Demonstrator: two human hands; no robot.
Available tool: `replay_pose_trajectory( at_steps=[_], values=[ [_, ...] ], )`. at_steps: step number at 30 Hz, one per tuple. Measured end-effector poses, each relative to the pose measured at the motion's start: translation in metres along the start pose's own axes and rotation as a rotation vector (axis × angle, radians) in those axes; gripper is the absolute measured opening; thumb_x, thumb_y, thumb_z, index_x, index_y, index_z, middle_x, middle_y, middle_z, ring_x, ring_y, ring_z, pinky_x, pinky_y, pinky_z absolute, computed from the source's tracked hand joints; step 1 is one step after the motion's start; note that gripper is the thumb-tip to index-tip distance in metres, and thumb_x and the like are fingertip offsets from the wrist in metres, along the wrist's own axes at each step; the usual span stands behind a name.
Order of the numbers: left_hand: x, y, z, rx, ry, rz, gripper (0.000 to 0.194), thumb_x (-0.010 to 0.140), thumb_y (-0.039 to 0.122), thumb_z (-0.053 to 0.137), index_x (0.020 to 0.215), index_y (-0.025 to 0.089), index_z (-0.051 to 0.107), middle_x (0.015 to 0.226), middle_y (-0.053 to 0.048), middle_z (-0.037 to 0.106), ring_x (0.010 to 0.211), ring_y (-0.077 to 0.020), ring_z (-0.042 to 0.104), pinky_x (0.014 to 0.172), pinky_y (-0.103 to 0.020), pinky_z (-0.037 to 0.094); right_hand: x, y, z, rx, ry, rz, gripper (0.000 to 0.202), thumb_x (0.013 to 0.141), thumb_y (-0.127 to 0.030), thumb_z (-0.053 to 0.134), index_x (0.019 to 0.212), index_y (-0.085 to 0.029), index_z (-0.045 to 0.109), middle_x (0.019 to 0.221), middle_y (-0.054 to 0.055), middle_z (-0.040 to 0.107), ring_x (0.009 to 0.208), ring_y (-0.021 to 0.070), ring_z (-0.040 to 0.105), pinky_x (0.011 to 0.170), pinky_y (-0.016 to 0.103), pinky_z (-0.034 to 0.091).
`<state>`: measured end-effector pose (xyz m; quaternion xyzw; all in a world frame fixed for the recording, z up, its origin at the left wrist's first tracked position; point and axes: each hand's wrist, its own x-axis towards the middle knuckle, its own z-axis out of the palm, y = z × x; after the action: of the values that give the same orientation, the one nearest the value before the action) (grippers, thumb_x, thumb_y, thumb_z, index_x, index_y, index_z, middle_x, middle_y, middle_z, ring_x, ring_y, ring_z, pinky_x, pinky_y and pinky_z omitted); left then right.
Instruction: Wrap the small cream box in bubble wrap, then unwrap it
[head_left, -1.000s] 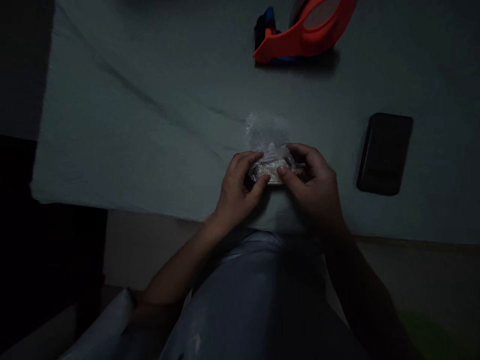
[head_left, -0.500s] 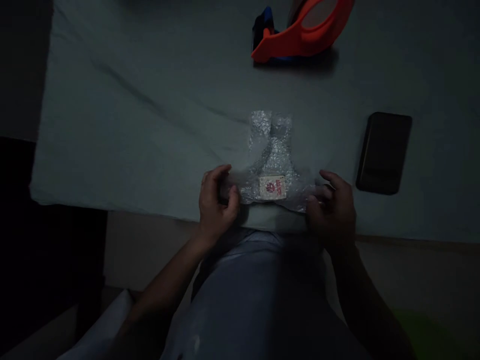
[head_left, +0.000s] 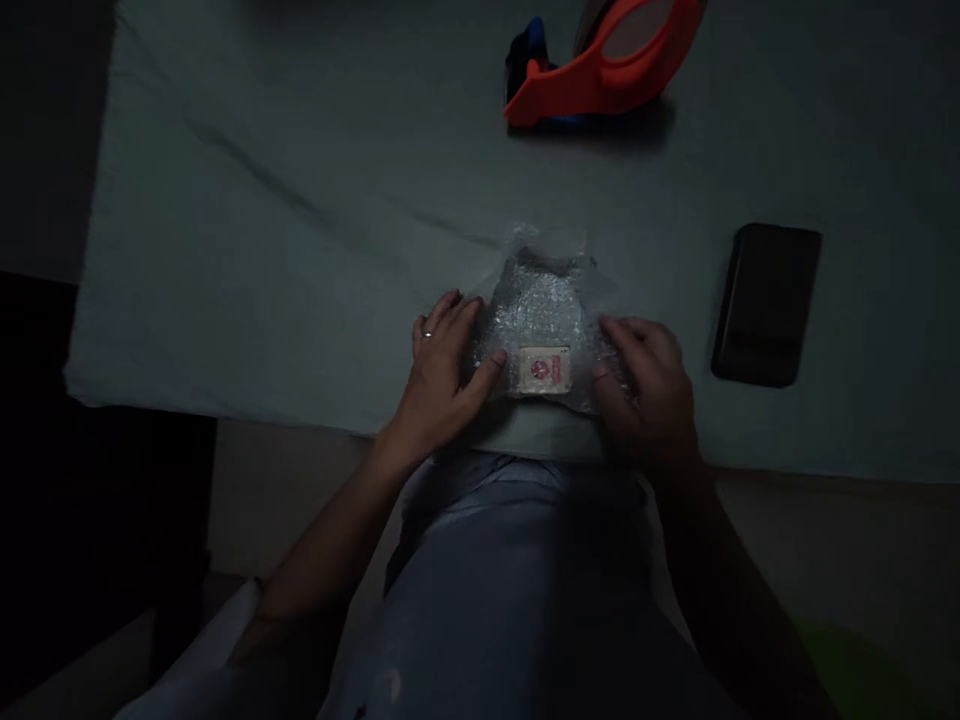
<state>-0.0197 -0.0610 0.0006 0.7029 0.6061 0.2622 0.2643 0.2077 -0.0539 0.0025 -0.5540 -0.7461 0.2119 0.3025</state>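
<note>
A sheet of clear bubble wrap [head_left: 541, 300] lies near the front edge of the table, its sides bent inward. On its near part sits a small cream-coloured flat pack [head_left: 545, 370] with a red printed figure, resembling a deck of cards. My left hand [head_left: 448, 360], with a ring on one finger, rests on the left side of the wrap, fingers stretched and thumb apart. Over at the right side, my right hand [head_left: 651, 385] has its fingers bent around the wrap, thumb close to the pack. Neither hand touches the pack.
An orange tape dispenser [head_left: 600, 90] with blue and black parts stands at the far side. A black phone-like slab [head_left: 766, 305] lies to the right. A pale green cloth [head_left: 247, 300] covers the table, whose front edge runs just before my body.
Both hands have moved inward and slightly away from me, bringing the wrap's sides closer to the pack. My left hand's fingers have straightened over the wrap.
</note>
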Motion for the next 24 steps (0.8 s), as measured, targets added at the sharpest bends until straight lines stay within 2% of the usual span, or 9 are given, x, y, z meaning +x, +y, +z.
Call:
replay_pose_trajectory(
  at_steps=[3,6,9,12,16,19,24],
  values=[
    [0.006,-0.007,0.002,0.021,0.026,-0.03,0.053,0.093,0.053,0.043,0.136,0.021,0.043,0.141,-0.014,0.048,0.142,-0.0305,0.029,0.115,-0.056,0.018,0.005,0.004,0.002,-0.038,0.038,0.054,0.039,0.089,-0.034,0.048,0.126,-0.023,0.055,0.113,0.012,0.056,0.109,0.0301,0.053,0.095,0.053,0.046],
    [0.009,-0.012,0.003,0.064,0.067,-0.011,0.048,0.093,0.051,0.044,0.132,0.023,0.048,0.138,-0.011,0.049,0.143,-0.03,0.025,0.116,-0.054,0.02,0.009,0.006,0.003,-0.101,0.017,0.074,0.04,0.09,-0.041,0.049,0.125,-0.022,0.055,0.115,0.012,0.055,0.11,0.0308,0.051,0.096,0.055,0.044],
    [0.015,-0.015,0.002,0.089,0.086,0.037,0.039,0.092,0.046,0.048,0.126,0.028,0.054,0.144,-0.007,0.042,0.144,-0.0313,0.021,0.117,-0.054,0.019,0.011,0.007,0.004,-0.139,-0.006,0.068,0.041,0.089,-0.044,0.05,0.122,-0.021,0.057,0.116,0.013,0.054,0.111,0.032,0.049,0.096,0.056,0.044],
    [0.033,-0.019,0.002,0.087,0.051,0.075,0.038,0.088,0.041,0.053,0.125,0.031,0.056,0.148,-0.005,0.036,0.144,-0.0348,0.017,0.116,-0.058,0.017,0.013,0.005,0.004,-0.144,-0.028,0.052,0.04,0.089,-0.044,0.05,0.12,-0.019,0.058,0.116,0.014,0.054,0.111,0.0321,0.049,0.096,0.055,0.044],
    [0.073,-0.031,0.006,0.099,-0.022,0.1,0.047,0.082,0.037,0.059,0.128,0.03,0.055,0.145,-0.007,0.041,0.142,-0.0375,0.022,0.115,-0.059,0.015,0.015,0.005,0.006,-0.142,-0.046,0.045,0.039,0.09,-0.044,0.05,0.118,-0.019,0.059,0.115,0.014,0.055,0.11,0.0309,0.05,0.096,0.053,0.044],
    [0.095,-0.043,0.012,0.047,-0.017,0.102,0.052,0.081,0.04,0.06,0.131,0.03,0.05,0.144,-0.008,0.044,0.144,-0.0368,0.02,0.114,-0.064,0.009,0.014,0.007,0.008,-0.139,-0.028,0.045,0.039,0.089,-0.045,0.05,0.119,-0.02,0.058,0.114,0.013,0.055,0.11,0.0309,0.05,0.095,0.053,0.045],
    [0.098,-0.055,0.009,-0.007,-0.015,0.06,0.053,0.084,0.047,0.059,0.131,0.026,0.048,0.148,-0.009,0.04,0.146,-0.0342,0.017,0.116,-0.063,0.008,0.013,0.008,0.009,-0.106,-0.013,0.048,0.041,0.091,-0.043,0.048,0.123,-0.018,0.055,0.119,0.015,0.053,0.114,0.031,0.049,0.099,0.054,0.042]
  ],
)
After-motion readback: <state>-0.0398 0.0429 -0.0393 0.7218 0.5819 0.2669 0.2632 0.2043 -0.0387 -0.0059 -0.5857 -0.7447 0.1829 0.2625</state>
